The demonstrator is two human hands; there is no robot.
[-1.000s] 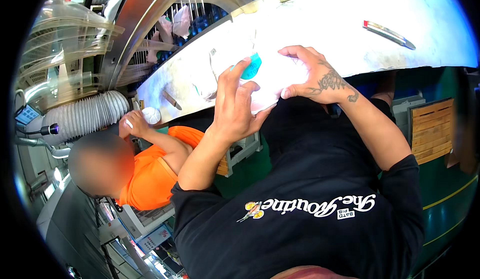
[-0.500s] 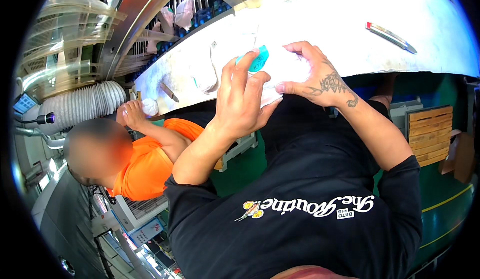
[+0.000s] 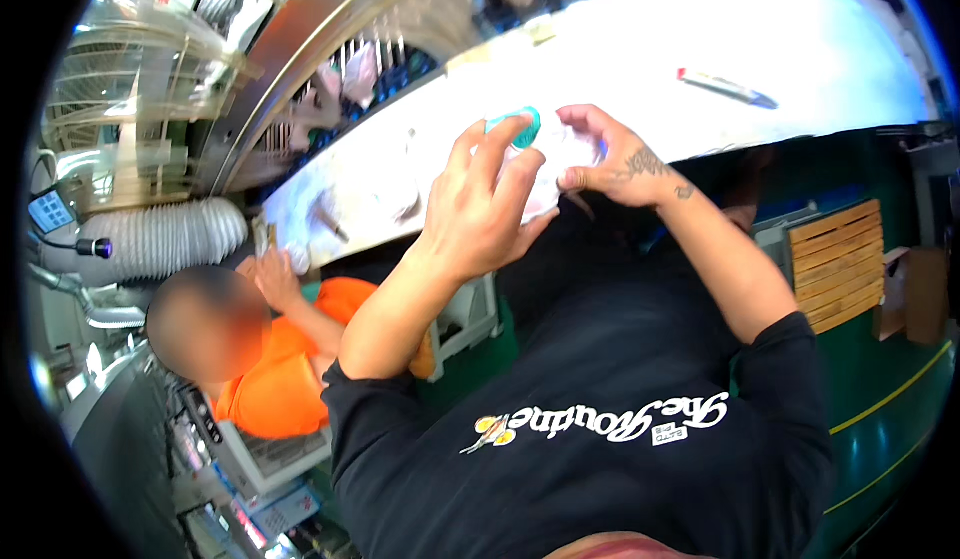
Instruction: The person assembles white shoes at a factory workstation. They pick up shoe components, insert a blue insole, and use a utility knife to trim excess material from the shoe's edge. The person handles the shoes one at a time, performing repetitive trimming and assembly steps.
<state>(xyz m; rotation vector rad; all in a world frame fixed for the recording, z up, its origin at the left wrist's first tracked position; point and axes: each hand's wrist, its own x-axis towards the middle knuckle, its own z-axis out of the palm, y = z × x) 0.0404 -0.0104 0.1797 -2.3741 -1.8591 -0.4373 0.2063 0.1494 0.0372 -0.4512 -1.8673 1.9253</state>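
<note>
Fingers of the left hand [image 3: 480, 209] pinch a teal cap [image 3: 520, 127]; the right hand [image 3: 612, 159] grips white plastic [image 3: 545, 174].

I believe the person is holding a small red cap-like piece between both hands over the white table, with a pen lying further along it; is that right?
Not quite: the small cap-like piece is teal, not red, as the head view shows. The rest holds: the left hand and right hand hold it over the white table, and a pen lies further along it.
</note>
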